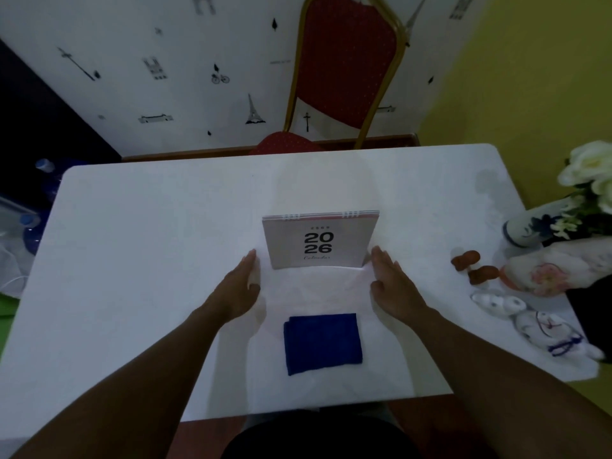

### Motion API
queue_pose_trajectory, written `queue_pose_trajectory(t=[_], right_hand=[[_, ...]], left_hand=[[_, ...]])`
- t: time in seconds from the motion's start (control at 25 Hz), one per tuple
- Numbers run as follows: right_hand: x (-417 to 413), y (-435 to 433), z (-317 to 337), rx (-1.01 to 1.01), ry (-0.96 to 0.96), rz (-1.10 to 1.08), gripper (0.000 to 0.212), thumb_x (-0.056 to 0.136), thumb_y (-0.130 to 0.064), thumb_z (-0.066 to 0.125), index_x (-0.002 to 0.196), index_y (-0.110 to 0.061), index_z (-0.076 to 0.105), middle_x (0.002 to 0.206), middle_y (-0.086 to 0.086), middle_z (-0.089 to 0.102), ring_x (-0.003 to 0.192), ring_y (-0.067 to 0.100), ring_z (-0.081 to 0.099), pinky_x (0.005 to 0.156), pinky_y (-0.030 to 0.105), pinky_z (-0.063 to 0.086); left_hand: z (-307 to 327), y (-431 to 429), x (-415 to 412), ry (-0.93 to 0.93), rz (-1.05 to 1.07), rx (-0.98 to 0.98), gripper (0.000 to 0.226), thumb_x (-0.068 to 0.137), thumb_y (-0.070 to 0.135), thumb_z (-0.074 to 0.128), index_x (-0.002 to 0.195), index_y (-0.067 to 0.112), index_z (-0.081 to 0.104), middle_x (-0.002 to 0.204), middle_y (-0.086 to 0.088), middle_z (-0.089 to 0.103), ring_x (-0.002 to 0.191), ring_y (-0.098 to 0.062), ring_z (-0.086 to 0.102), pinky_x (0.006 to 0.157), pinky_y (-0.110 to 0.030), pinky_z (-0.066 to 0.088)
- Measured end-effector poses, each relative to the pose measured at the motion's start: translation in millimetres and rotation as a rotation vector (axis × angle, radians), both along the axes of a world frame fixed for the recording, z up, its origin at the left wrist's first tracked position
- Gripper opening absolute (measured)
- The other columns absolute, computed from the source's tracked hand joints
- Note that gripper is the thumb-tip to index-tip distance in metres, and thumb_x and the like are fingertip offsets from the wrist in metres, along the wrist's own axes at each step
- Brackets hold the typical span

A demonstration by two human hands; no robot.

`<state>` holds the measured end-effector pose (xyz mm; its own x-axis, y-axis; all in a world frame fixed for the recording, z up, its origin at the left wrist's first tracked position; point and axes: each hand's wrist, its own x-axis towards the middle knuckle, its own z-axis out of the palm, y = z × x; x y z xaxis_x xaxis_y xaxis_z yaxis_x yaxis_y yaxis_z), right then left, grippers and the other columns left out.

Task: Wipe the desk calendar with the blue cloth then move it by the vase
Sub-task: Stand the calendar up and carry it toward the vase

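A white desk calendar printed "2026" stands upright in the middle of the white table. A folded blue cloth lies flat in front of it, near the table's front edge. My left hand rests flat on the table just left of the calendar, fingers extended, holding nothing. On the calendar's other side my right hand lies flat beside its right edge, also empty. A blue-and-white vase with white flowers stands at the table's right edge.
Small brown figurines, a pale floral ceramic piece and white rabbit-like figures crowd the right side near the vase. A red chair stands behind the table. Blue plastic items lie on the floor to the left.
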<state>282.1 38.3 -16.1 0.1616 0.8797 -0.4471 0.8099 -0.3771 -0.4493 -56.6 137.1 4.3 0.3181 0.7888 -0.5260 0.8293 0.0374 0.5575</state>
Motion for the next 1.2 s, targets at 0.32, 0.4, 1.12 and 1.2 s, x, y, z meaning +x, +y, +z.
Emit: queue_pose_trajectory(t=[0.32,0.4,1.12,1.2], right_hand=[[-17,23,54,0.159,0.422,-0.344,0.074,0.091,-0.019,0.063,0.156,-0.038,0.034,0.154,-0.01,0.052,0.144,0.017,0.048,0.105,0.033,0.049],[-25,22,60,0.201,0.484,-0.378,0.073,0.084,-0.017,0.061,0.148,-0.045,0.041,0.137,-0.019,0.06,0.137,0.013,0.054,0.097,0.029,0.051],[35,31,82,0.318,0.564,-0.604,0.063,0.074,-0.022,0.057,0.135,-0.033,0.053,0.119,-0.005,0.071,0.109,0.019,0.067,0.075,0.022,0.053],[57,30,86,0.349,0.542,-0.651,0.067,0.072,-0.02,0.057,0.136,-0.036,0.051,0.115,-0.008,0.07,0.109,0.017,0.066,0.073,0.018,0.051]], left_hand=[[49,-3,32,-0.345,0.23,0.082,0.08,0.097,0.009,0.052,0.165,0.036,0.02,0.172,0.006,0.029,0.157,-0.025,0.032,0.123,-0.049,0.034],[57,-9,42,-0.471,0.238,0.046,0.084,0.092,0.009,0.055,0.164,0.04,0.022,0.168,0.006,0.038,0.152,-0.027,0.039,0.119,-0.053,0.043],[87,37,156,-0.688,0.216,-0.111,0.086,0.071,0.007,0.055,0.14,0.056,0.043,0.124,0.022,0.062,0.116,-0.015,0.062,0.069,-0.022,0.061],[88,44,186,-0.686,0.175,-0.122,0.086,0.072,0.005,0.055,0.14,0.056,0.043,0.123,0.024,0.062,0.116,-0.013,0.061,0.068,-0.021,0.061]])
